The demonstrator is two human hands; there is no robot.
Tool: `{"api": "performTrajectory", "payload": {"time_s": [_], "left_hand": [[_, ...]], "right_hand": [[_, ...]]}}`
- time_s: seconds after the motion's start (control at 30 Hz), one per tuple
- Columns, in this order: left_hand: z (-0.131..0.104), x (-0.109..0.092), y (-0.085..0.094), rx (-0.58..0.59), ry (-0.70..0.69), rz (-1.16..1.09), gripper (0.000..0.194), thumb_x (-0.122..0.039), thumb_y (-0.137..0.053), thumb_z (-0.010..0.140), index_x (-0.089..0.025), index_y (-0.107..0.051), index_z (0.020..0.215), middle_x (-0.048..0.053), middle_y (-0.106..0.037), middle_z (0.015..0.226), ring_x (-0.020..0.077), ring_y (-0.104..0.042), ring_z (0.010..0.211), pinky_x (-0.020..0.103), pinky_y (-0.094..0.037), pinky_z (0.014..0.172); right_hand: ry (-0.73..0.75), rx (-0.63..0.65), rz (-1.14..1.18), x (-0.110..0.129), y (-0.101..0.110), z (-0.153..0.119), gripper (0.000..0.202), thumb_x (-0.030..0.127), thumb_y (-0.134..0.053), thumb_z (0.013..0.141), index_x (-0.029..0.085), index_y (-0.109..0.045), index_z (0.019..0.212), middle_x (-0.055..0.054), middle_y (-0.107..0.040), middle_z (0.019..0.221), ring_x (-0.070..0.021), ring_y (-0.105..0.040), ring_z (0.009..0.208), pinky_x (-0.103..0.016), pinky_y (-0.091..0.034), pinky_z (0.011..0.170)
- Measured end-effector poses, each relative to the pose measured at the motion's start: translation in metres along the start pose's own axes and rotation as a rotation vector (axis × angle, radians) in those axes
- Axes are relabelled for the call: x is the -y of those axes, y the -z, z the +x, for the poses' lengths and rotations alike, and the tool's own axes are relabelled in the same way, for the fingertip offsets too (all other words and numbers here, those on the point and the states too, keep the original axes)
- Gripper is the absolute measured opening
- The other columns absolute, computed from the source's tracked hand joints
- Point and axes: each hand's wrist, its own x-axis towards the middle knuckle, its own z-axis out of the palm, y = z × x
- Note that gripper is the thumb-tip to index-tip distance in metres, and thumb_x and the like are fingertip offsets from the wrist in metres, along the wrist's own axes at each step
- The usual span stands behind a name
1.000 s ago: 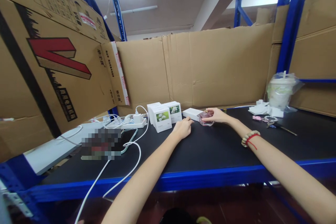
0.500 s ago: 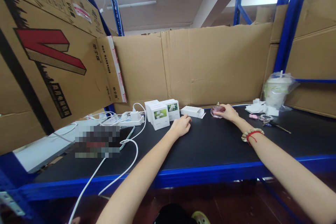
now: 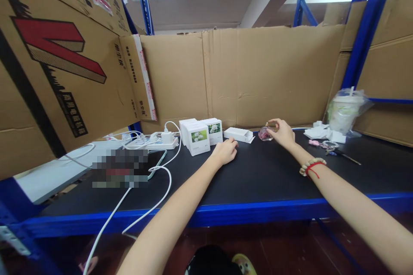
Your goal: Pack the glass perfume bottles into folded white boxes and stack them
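Observation:
My right hand (image 3: 282, 133) is at a pink glass bottle (image 3: 265, 133), its thumb by the bottle's side and its fingers raised above the cap. The bottle stands upright near the back of the black tabletop (image 3: 251, 176). My left hand (image 3: 226, 151) rests on the tabletop with its fingers loosely curled, and nothing shows in it. Just left of it stand white boxes with flower pictures (image 3: 199, 137). Behind it lies an opened white box (image 3: 238, 135) on its side.
At the right are a bagged drink cup (image 3: 345, 111), crumpled white paper (image 3: 319, 131) and keys (image 3: 342, 153). White cables, a power strip (image 3: 150, 142) and a partly blurred device lie at the left. Cardboard walls (image 3: 274, 73) surround the back and sides.
The fingers of my right hand have loosened and lifted from around the pink bottle. The view has shifted slightly; my left hand stays beside the boxes.

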Motion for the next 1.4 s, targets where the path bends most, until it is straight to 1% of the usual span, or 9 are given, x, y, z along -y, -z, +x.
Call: {"api": "performTrajectory", "payload": {"time_s": [0.1,0.3,0.47,0.67,0.87,0.97,1.07,1.27,1.4], "left_hand": [[-0.002,-0.002,0.003,-0.001,0.001,-0.005,0.026,-0.013,-0.032,0.083,-0.019,-0.053,0.098,0.004,-0.056,0.104,0.0161,-0.056,0.097,0.026,-0.048,0.074],[-0.003,-0.003,0.007,0.013,0.0,0.011,0.026,-0.015,-0.032,0.084,-0.019,-0.052,0.099,0.004,-0.056,0.106,0.0158,-0.056,0.098,0.025,-0.047,0.075],[-0.003,-0.003,0.005,-0.007,-0.005,0.018,0.034,-0.015,-0.032,0.084,-0.019,-0.044,0.115,0.004,-0.056,0.112,0.0159,-0.055,0.102,0.025,-0.048,0.075],[-0.003,-0.003,0.004,-0.019,-0.008,0.015,0.041,-0.013,-0.031,0.083,-0.019,-0.038,0.123,0.005,-0.055,0.116,0.017,-0.054,0.104,0.026,-0.048,0.076],[-0.004,-0.003,0.007,0.015,-0.017,0.02,0.038,-0.015,-0.033,0.083,-0.019,-0.041,0.12,0.005,-0.055,0.115,0.0169,-0.055,0.102,0.026,-0.049,0.073],[-0.005,-0.003,0.008,0.006,-0.018,0.019,0.036,-0.014,-0.032,0.083,-0.018,-0.043,0.117,0.005,-0.055,0.113,0.0163,-0.056,0.1,0.026,-0.049,0.074],[-0.005,-0.003,0.008,0.002,-0.02,0.023,0.033,-0.015,-0.031,0.084,-0.019,-0.044,0.114,0.004,-0.054,0.114,0.016,-0.057,0.098,0.026,-0.049,0.073],[-0.004,-0.002,0.005,0.0,-0.022,0.023,0.034,-0.016,-0.031,0.084,-0.019,-0.043,0.116,0.004,-0.052,0.116,0.0165,-0.057,0.098,0.026,-0.049,0.072],[-0.004,-0.002,0.003,-0.019,-0.036,0.028,0.037,-0.015,-0.031,0.084,-0.021,-0.042,0.119,0.004,-0.052,0.116,0.0155,-0.057,0.097,0.025,-0.049,0.072]], "right_hand": [[0.128,0.113,0.03,0.018,-0.004,-0.005,0.017,0.03,-0.055,0.073,0.024,-0.064,0.085,-0.001,-0.058,0.067,-0.0168,-0.058,0.066,-0.026,-0.043,0.057],[0.301,0.401,0.001,0.037,-0.027,-0.018,0.02,0.026,-0.062,0.066,0.023,-0.067,0.085,-0.005,-0.066,0.093,-0.021,-0.061,0.088,-0.029,-0.047,0.07],[0.305,0.634,0.147,0.039,-0.023,-0.017,0.024,0.034,-0.051,0.076,0.02,-0.068,0.07,-0.003,-0.069,0.074,-0.0165,-0.062,0.063,-0.026,-0.046,0.058],[0.353,0.39,0.047,0.029,-0.005,-0.005,0.015,0.028,-0.057,0.071,0.024,-0.07,0.069,-0.001,-0.069,0.071,-0.016,-0.061,0.064,-0.024,-0.043,0.055],[0.28,0.604,0.015,0.019,0.0,-0.002,0.016,0.023,-0.064,0.064,0.028,-0.071,0.077,0.003,-0.069,0.076,-0.0075,-0.053,0.039,-0.021,-0.041,0.046],[0.29,0.605,0.072,0.018,-0.004,-0.007,0.02,0.026,-0.064,0.064,0.027,-0.071,0.083,0.003,-0.07,0.075,-0.0088,-0.054,0.038,-0.021,-0.041,0.043],[0.346,0.548,0.055,0.024,-0.008,-0.011,0.018,0.028,-0.062,0.067,0.027,-0.071,0.082,0.002,-0.07,0.073,-0.0121,-0.058,0.043,-0.022,-0.041,0.043],[0.495,0.396,-0.097,0.037,-0.012,-0.011,0.015,0.021,-0.055,0.071,0.027,-0.068,0.067,0.0,-0.071,0.078,-0.0205,-0.065,0.076,-0.026,-0.046,0.058],[0.477,0.28,-0.031,0.042,-0.011,-0.013,0.014,0.019,-0.051,0.075,0.023,-0.064,0.071,-0.003,-0.071,0.079,-0.0188,-0.065,0.073,-0.027,-0.045,0.062]]}}
